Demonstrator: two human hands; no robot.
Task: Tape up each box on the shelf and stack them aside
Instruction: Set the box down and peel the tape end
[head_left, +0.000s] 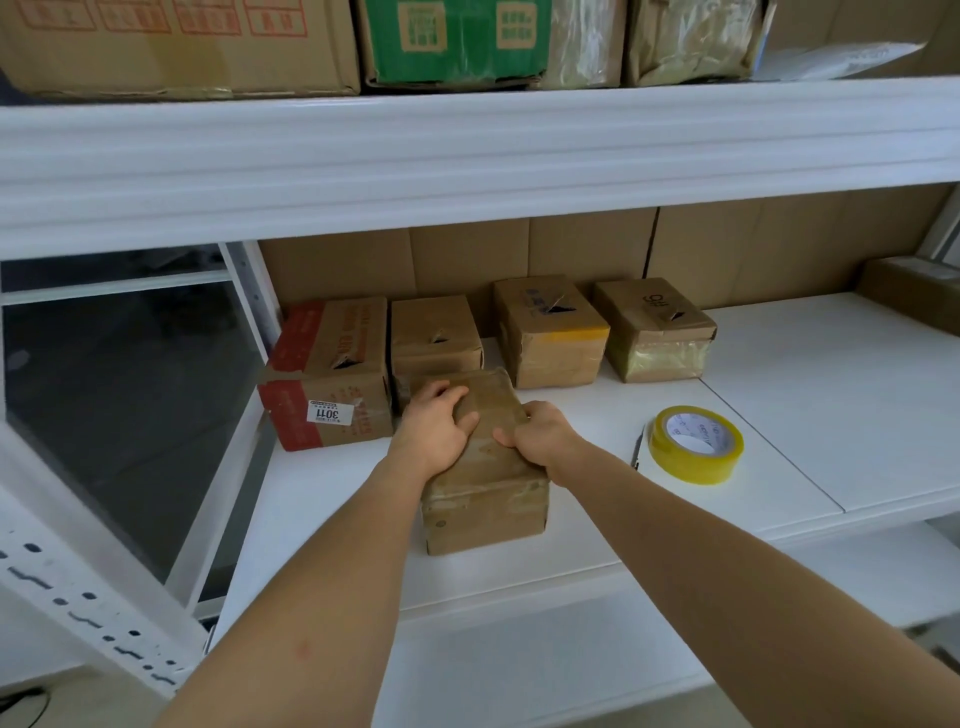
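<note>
Yellow tape roll (695, 445) — white shelf (831, 395) — brown box (485, 467), red-printed box (327, 374).

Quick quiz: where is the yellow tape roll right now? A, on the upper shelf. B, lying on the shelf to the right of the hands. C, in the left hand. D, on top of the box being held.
B: the tape roll lies on the white shelf, right of the box that both hands grip.

Both bare forearms reach forward and converge. The left hand (435, 423) lies palm down, fingers curled over the far left edge of a small cardboard box (485, 499), thumb across its top. The right hand (540, 434) grips the box's right edge, fingers wrapped down its side, thumb pointing left on top.
</note>
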